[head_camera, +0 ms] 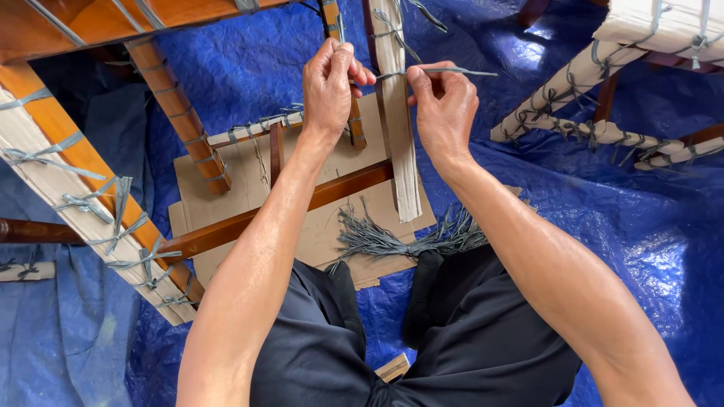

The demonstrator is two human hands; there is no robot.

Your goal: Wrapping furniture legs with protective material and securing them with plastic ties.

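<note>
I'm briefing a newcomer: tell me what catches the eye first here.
At top centre, the left hand and right hand pull a grey strap tight around a padded chair leg. Below lies a bundle of grey straps on cardboard over a blue tarp.

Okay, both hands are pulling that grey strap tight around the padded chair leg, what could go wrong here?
The grey strap is pinched near its end by the right hand, so it might slip free under tension. The left hand pulls close to the wrapped leg, so the cardboard wrapping could shift or crease. The bundle of spare straps lies loose by the knees and could scatter.
</note>
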